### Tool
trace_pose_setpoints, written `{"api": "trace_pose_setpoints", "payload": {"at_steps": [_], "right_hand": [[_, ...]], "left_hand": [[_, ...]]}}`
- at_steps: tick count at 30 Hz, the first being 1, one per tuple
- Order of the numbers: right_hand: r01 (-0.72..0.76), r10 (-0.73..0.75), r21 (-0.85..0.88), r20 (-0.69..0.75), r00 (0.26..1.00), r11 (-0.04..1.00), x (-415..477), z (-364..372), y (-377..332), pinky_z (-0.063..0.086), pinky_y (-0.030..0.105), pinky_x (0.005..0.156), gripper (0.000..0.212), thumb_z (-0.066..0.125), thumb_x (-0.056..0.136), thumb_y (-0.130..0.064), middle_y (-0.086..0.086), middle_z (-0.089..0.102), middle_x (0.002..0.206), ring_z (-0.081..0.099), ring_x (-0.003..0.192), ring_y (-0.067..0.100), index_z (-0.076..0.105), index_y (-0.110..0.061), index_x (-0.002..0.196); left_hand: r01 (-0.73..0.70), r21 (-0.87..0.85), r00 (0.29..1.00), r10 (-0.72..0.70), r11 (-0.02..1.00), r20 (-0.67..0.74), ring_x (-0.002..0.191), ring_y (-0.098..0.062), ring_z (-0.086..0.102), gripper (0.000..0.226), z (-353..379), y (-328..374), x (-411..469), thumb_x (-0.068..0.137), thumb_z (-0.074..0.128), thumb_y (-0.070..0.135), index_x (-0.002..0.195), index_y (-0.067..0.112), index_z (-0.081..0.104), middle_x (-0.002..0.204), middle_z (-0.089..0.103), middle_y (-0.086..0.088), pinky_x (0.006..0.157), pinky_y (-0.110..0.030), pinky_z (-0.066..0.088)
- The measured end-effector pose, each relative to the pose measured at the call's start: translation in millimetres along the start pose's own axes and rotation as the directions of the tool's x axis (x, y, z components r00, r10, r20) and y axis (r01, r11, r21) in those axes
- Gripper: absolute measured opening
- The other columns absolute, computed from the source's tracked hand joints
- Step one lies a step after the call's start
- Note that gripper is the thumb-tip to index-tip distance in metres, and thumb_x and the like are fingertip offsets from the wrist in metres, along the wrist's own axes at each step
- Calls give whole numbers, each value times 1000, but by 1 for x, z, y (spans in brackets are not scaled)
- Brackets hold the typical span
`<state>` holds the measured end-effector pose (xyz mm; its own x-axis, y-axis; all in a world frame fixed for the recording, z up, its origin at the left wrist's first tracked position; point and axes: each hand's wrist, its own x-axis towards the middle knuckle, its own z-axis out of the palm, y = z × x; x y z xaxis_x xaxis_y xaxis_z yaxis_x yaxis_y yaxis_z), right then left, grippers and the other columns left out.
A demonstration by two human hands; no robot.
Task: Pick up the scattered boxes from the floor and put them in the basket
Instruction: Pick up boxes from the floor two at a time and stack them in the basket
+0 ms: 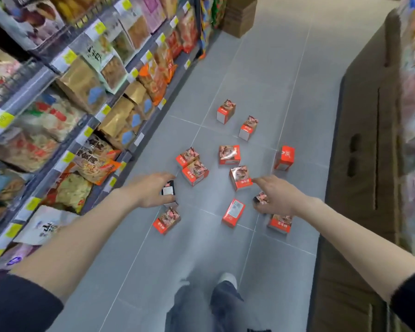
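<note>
Both arms reach down over the red boxes (229, 155) strewn across the aisle floor (261, 75), the left hand (153, 190) spread over a dark box (168, 190), the right hand (277, 196) open by another; gripping comes next, though no basket shows.

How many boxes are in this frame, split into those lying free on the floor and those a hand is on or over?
Red boxes free on the floor: 9
Red box under the right hand, partly hidden: 1
Dark box under the left hand, white label showing: 1
Total: 11. No basket is in view.
</note>
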<state>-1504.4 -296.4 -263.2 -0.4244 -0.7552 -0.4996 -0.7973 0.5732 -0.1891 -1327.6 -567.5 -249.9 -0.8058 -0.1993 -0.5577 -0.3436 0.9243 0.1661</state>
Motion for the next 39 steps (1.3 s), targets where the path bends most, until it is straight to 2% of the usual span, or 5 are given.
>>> {"api": "trace_pose_setpoints", "payload": {"at_steps": [8, 18, 28, 33, 39], "right_hand": [[48, -48, -47, 16, 999, 998, 120, 108, 80, 45, 41, 93, 73, 54, 72, -40, 12, 50, 131, 48, 118, 31, 36, -11, 136], [261, -212, -278, 193, 958, 924, 277, 309, 137, 28, 39, 109, 80, 66, 76, -31, 14, 39, 140, 37, 128, 30, 26, -10, 142], [589, -459, -428, 373, 806, 686, 371, 488, 143, 17, 52, 114, 109, 83, 61, -27, 22, 27, 147, 28, 136, 36, 15, -10, 144], [559, -520, -488, 228, 823, 671, 391, 528, 147, 38, 49, 103, 98, 84, 34, -38, 10, 60, 105, 59, 98, 28, 44, -10, 119], [409, -446, -248, -115, 888, 878, 399, 524, 162, 31, 43, 95, 58, 64, 60, -43, 6, 60, 95, 57, 86, 29, 52, -12, 107]], "left_hand": [[-80, -34, 992, 83, 996, 95, 132, -24, 39, 61, 102, -6, 170, 87, 54, 42, 139, 16, 35, 142, 42, -6, 104, -38, 37], [-235, -23, 960, 236, 972, 151, 130, -23, 40, 59, 280, -22, 358, 90, 49, 43, 140, 18, 32, 142, 41, -4, 104, -38, 38], [-266, -82, 938, 277, 961, 208, 129, -23, 40, 51, 459, -22, 470, 93, 45, 35, 139, 18, 34, 141, 42, -5, 103, -35, 37], [-256, -158, 933, 287, 954, 219, 127, -25, 43, 52, 510, -24, 480, 91, 48, 33, 138, 16, 36, 138, 45, -9, 104, -36, 37], [-291, -270, 930, 337, 918, 147, 134, -21, 33, 85, 533, -23, 466, 79, 66, 43, 145, 15, 20, 148, 32, -5, 110, -29, 29]]}}
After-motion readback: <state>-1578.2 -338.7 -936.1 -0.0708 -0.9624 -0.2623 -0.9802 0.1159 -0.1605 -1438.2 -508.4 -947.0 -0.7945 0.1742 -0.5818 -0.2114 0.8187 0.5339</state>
